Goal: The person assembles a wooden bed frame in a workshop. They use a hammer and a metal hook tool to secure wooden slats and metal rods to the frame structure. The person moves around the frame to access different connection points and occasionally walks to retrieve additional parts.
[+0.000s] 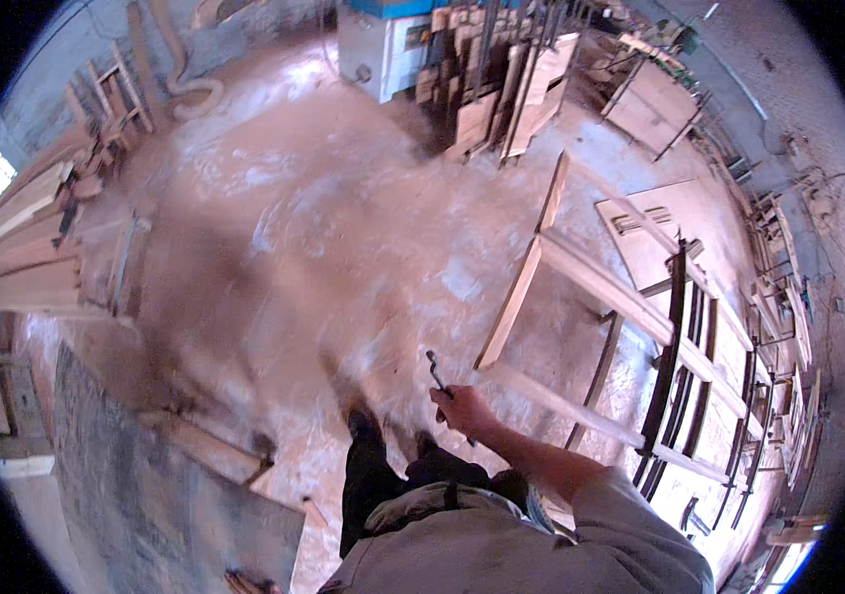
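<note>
A dusty, reddish-brown workshop floor (pixel 313 238), streaked with pale patches, carried a grey cabinet (pixel 371 61) with a blue top and, beside it, a cluster of upright boards (pixel 501 99). A flat, pale panel (pixel 675 203) lay on the floor to the right, while a curled hose (pixel 206 99) rested near the far wall. A broad, dark tabletop (pixel 145 465) spread across the lower left.

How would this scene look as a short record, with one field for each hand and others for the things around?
Right hand: closed around a dark metal tool with a bent end
Left hand: seemingly at the lower edge, mostly cut off; grip unclear
Right side: wooden frame with dark bars across it
Left side: stacked planks
Far side: grey cabinet, boards standing nearby
</note>
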A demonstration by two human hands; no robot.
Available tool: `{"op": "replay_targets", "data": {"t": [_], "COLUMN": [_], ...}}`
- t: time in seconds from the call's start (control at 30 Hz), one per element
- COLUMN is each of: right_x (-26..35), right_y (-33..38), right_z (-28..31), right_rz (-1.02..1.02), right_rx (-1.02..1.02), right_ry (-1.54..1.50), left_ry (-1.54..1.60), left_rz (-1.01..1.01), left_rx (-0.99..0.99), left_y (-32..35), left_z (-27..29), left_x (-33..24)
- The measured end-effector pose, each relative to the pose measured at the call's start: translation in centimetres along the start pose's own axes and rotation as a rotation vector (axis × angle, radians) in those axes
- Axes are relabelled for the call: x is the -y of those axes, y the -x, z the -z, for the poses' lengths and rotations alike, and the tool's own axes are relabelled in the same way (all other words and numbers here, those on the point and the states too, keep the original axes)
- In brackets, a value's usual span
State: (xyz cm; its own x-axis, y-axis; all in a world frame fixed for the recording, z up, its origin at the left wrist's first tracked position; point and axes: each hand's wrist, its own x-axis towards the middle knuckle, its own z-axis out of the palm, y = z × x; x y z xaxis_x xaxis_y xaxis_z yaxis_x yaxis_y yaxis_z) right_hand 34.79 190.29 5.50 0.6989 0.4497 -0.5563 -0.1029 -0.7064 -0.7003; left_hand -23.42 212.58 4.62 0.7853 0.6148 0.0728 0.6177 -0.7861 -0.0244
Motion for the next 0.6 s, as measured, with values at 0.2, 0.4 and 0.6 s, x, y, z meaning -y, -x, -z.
{"op": "replay_targets", "data": {"t": [0.2,0.4,0.6], "right_x": [0.6,4.1,5.5], "right_y": [-3.9,-7.0,-10.4], "right_z": [1.0,5.4,8.4], "right_rz": [0.072,-0.144,-0.218], "right_rx": [-0.121,-0.053,-0.206], "right_ry": [0.195,-0.212,-0.583], "left_ry": [-0.169,0.000,0.070], "left_rz": [-0.086,-0.094,-0.162], "left_rx": [0.260,0.394,0.617], "left_y": [-5.7,-32.3,-53.9], "left_z": [-2.9,-6.5,-10.6], "left_x": [4.8,-3.3,-11.0]}}
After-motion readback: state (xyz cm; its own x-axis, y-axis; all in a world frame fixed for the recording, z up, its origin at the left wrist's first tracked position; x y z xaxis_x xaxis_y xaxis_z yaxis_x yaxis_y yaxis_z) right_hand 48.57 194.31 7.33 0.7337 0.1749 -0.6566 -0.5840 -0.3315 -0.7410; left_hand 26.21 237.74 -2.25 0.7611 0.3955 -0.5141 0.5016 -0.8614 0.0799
